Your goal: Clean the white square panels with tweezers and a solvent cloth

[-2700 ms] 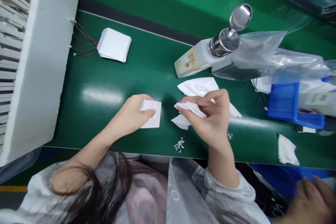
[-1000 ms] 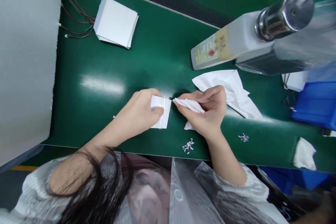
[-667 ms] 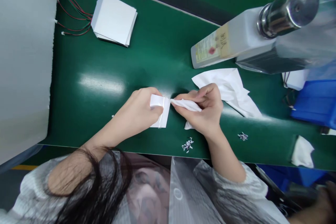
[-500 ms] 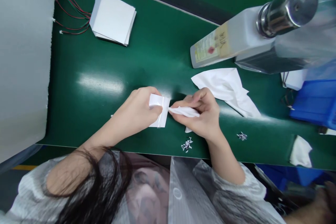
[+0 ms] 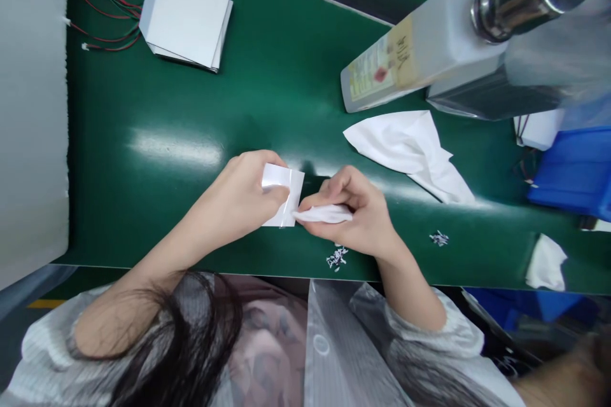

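Note:
My left hand (image 5: 248,194) holds a small white rectangular piece (image 5: 291,203) between thumb and fingers, above the green table. A shiny clear strip runs across the piece near its right side. My right hand (image 5: 356,210) is closed on a folded white cloth (image 5: 327,213), whose pointed tip touches or nearly touches the right edge of the white piece. Just below my right hand lies a little pile of tiny dark and white bits (image 5: 337,257). Behind it, a larger white cloth (image 5: 405,146) is spread on the table.
A stack of white panels (image 5: 186,16) with wires lies at the back left. A bottle with a metal top (image 5: 420,44) stands at the back right. Blue bins (image 5: 573,172), a small cloth (image 5: 547,264) and more tiny bits (image 5: 439,238) are at the right.
The view has shifted a little. My right hand and its cloth sit slightly lower against the white piece; both hands keep their hold.

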Motion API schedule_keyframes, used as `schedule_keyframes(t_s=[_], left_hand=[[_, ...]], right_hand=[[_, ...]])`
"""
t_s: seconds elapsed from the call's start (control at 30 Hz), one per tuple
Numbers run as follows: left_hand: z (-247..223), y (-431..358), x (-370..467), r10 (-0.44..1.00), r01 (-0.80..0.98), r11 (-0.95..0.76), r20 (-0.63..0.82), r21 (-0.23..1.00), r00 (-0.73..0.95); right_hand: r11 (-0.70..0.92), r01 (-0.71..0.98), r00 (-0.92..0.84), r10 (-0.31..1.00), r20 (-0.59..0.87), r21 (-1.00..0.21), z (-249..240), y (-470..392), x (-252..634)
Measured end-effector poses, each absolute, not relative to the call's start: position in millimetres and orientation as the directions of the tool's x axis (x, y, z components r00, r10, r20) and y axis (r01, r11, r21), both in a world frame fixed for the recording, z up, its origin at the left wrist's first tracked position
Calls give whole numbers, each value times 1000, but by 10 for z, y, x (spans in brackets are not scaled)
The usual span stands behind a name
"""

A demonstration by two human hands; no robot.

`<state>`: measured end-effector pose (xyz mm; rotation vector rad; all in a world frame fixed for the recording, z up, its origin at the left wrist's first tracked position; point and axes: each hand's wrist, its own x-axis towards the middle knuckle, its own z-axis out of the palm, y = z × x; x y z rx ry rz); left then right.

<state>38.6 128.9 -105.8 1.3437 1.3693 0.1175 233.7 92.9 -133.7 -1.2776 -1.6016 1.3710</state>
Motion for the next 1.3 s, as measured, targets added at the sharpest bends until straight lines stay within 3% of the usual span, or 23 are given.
schedule_keyframes(t_s=[0.13,0.23,0.37,0.5,0.63,0.8,0.93,1.03,1.2,1.3], left_hand=[[-1066,1297,392,735,619,332,-607,712,304],[-1062,1301,400,738,616,335,-605,713,299],[-1060,1300,407,744,619,334,-602,711,291],[-1064,1301,409,744,610,340,-602,716,291],[-1068,1300,412,742,614,346,-607,710,284],[-1073,1294,415,752,611,324,-588,722,296],[-1072,1295,412,754,627,317,-590,712,289],[-1068,1295,406,759,624,304,-579,719,297],[-1073,1286,403,763,612,302,-570,731,304],[-1080,1279,412,770,617,292,-562,731,301]], right_hand=[[-38,223,-182,980,-80,-974,-1319,903,2356],[-52,238,-283,952,-120,-970,-1335,866,2370],[-13,268,-210,975,-72,-963,-1357,803,2370],[38,283,-325,944,-58,-958,-1356,763,2360],[13,273,-275,959,-65,-962,-1353,752,2353],[84,302,-350,936,-29,-950,-1344,751,2349],[77,269,-281,960,-2,-960,-1336,745,2342],[136,338,-340,940,14,-931,-1335,741,2342],[73,261,-285,959,-5,-963,-1329,733,2340],[107,308,-325,946,1,-946,-1325,732,2336]])
